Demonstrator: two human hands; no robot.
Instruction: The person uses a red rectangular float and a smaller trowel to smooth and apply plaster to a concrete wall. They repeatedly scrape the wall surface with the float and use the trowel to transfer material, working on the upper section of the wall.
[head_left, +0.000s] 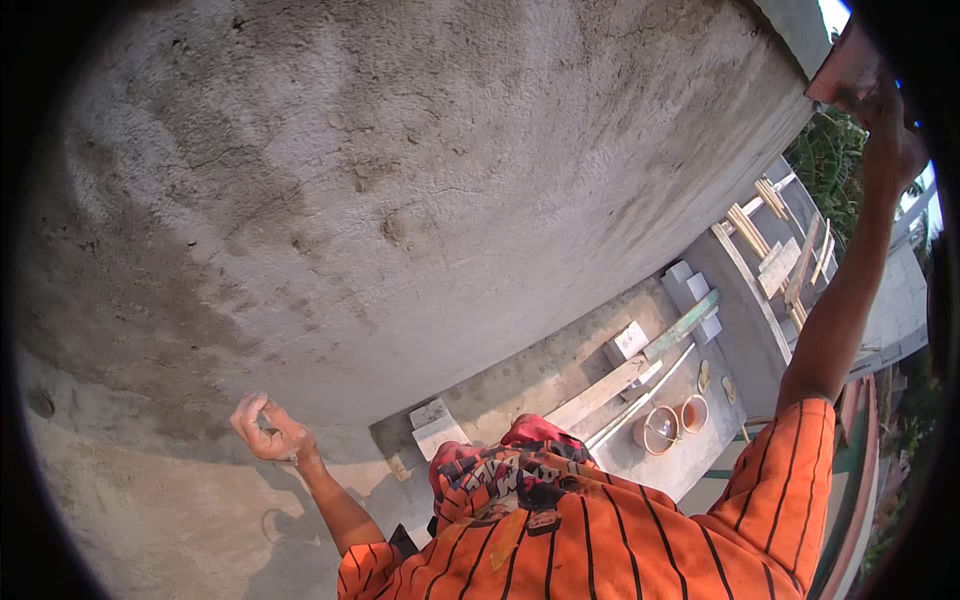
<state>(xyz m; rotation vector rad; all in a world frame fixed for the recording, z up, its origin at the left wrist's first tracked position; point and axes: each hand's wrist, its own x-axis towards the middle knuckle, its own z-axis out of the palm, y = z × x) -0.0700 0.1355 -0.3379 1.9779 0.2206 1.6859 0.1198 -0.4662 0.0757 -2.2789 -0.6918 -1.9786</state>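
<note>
Rough grey wall (400, 200) | left grip (272, 430): loosely curled, part-open | right grip (888, 125): clasping reddish board (845, 66)

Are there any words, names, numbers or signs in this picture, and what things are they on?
There is no text I can read out.
Pale block: small dark marks, too tiny to make out.
Patterned cloth: letter-like shapes, too creased to read.
Wall: stains and cracks, no writing that I can see.
</note>
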